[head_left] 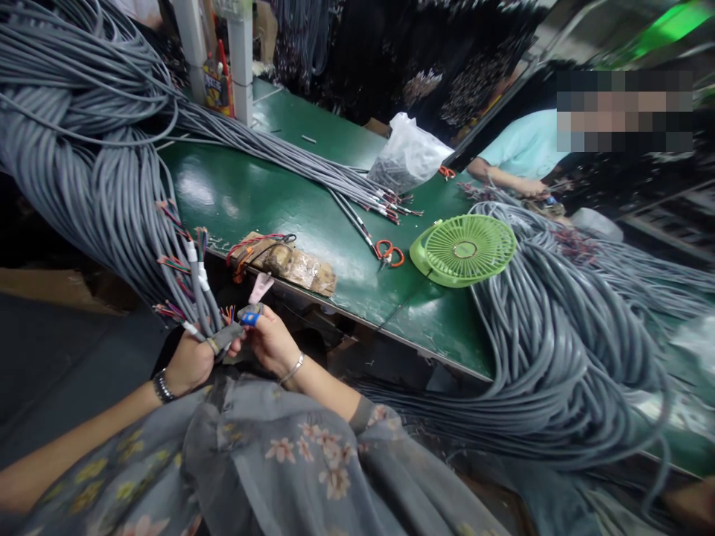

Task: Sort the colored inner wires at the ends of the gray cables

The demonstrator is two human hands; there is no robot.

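In the head view, at the lower left, my left hand is closed around the end of a grey cable. A grey wrap covers one of its digits. Coloured wire ends stick out between the two hands. My right hand is pinched just beside them, with a blue and grey wrap on a fingertip. What its fingers grip is too small to make out. More stripped cable ends with white sleeves hang from the big bundle just above my left hand.
A green table carries a taped wooden block, orange-handled scissors, a green fan and a plastic bag. Cable bundles lie left and right. A co-worker handles wires across the table.
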